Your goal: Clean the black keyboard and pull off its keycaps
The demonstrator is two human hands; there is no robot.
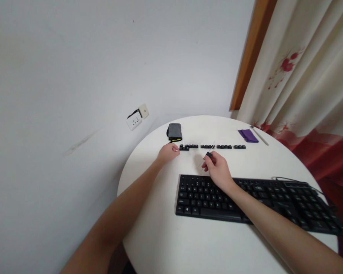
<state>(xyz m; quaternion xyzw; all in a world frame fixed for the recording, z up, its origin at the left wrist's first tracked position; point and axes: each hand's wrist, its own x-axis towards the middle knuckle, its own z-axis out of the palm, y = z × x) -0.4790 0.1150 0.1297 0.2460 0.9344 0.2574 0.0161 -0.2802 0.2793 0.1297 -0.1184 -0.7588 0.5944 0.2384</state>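
My right hand point(217, 167) is closed around a small tool, a wire keycap puller by its look, with a black middle piece point(208, 155) and thin wires sticking out. It hovers above the back edge of the black keyboard point(217, 215). Over to the left, my left hand point(169, 153) has its fingers pressed together at the left end of a row of loose black keycaps point(193, 146). Whatever those fingers pinch is too small to name. The keycaps lie in short groups across the white table, with a few in a second line at the left.
Behind my left hand lies a grey folded pouch point(175, 131). A purple cloth point(248, 136) and a thin brush-like stick point(259, 135) are at the back right. The white round table point(154, 239) meets a wall with a socket point(134, 120); a curtain point(311, 76) hangs on the right.
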